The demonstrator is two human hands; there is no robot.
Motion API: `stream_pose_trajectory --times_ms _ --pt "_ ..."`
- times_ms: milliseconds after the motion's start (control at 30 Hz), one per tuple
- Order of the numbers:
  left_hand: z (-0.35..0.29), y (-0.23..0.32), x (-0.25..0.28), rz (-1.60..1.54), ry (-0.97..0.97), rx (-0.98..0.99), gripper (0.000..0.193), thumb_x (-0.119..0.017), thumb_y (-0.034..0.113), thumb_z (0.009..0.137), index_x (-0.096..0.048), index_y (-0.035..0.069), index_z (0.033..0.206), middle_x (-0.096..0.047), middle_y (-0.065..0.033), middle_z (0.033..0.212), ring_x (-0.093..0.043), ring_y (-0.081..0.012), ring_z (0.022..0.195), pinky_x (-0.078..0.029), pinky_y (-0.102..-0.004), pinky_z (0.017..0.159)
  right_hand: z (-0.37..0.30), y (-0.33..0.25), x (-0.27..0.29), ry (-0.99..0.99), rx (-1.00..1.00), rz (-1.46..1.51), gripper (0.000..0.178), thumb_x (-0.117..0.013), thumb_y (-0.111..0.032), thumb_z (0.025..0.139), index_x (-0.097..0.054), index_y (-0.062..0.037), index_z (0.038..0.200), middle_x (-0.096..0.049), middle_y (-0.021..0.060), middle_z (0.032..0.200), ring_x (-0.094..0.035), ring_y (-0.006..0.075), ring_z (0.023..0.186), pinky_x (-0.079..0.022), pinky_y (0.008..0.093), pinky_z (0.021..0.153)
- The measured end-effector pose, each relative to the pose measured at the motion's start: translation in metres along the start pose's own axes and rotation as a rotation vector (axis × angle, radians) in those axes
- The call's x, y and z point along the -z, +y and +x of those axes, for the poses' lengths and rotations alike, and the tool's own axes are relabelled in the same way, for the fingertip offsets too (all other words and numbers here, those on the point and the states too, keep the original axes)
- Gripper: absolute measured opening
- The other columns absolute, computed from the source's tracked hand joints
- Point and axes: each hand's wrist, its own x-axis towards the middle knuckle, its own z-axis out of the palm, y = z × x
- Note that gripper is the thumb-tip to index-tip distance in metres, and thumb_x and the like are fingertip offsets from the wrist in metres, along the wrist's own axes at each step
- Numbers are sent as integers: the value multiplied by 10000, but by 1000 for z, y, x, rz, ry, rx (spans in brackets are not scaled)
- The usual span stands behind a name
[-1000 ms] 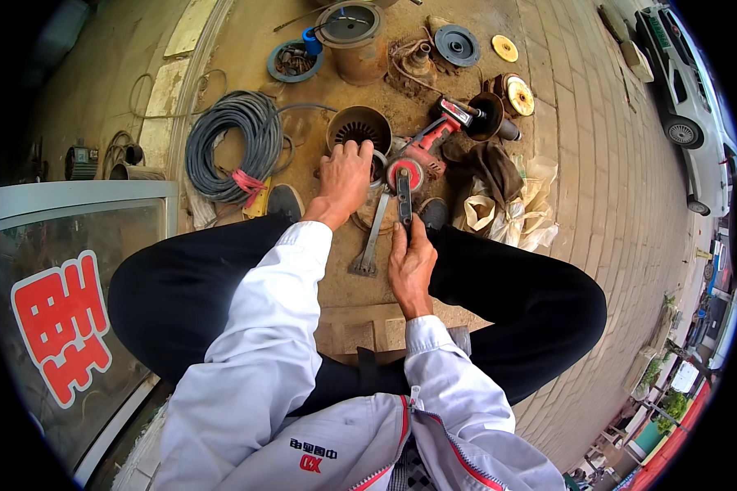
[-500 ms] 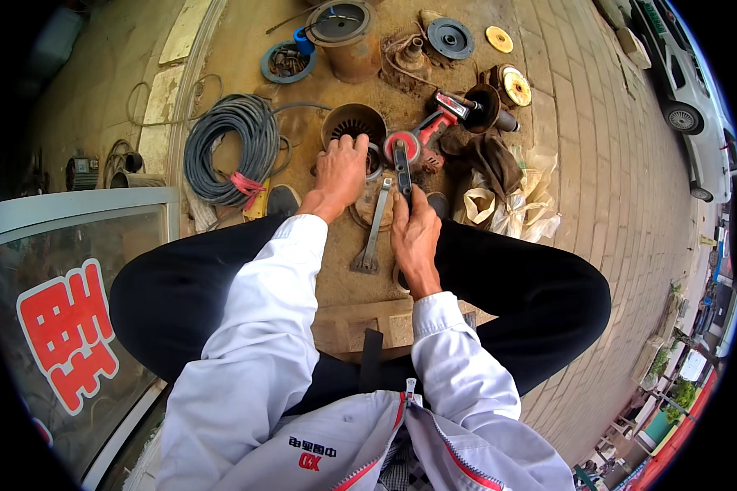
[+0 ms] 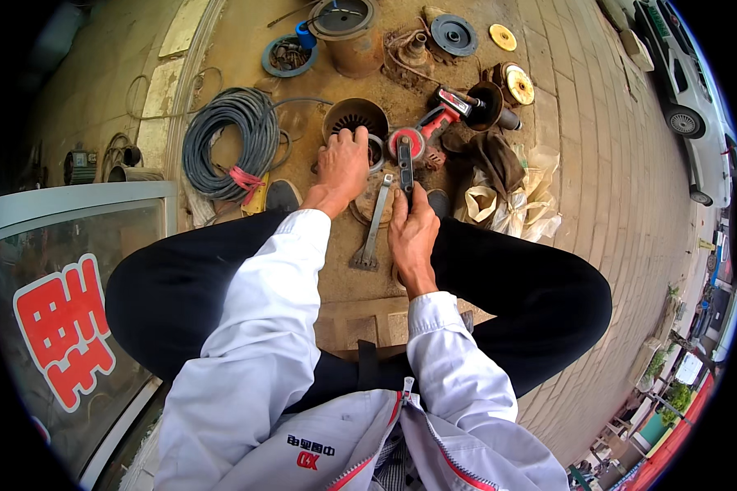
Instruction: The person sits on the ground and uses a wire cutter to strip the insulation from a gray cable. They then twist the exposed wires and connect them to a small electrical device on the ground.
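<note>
Just above the middle of the frame, the left hand (image 3: pixel 342 170) curls its fingers down over a metal ring (image 3: pixel 380 158) below a slotted stator (image 3: pixel 367 109), though whether it pinches the ring cannot be told. To its right, the right hand (image 3: pixel 413 233) grips the lower end of a black bar-shaped tool (image 3: pixel 405 170), whose upper end overlaps the round head of a red cordless angle grinder (image 3: pixel 443 119). Between both hands lies a flat-bladed scraper (image 3: pixel 375 225), while coiled cable (image 3: pixel 258 147) fills the upper left.
</note>
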Motion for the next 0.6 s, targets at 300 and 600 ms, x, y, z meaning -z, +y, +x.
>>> stream_pose_trajectory --times_ms 300,600 --pt "-3 -4 0 -30 -111 -30 490 -701 2 801 -473 60 1231 -556 -209 1137 -556 -428 1096 -484 -550 858 16 -5 -1 -31 25 22 322 -562 -206 997 -628 2 1235 -655 334 853 -674 493 816 -525 501 691" --pt "-1 -3 3 -1 -23 -63 282 -615 59 883 -529 48 1152 -597 -184 1058 -611 -387 1037 -507 -526 825 17 -1 -6 23 64 59 243 -572 -196 988 -622 23 1079 -636 292 749 -668 471 740 -485 489 620"
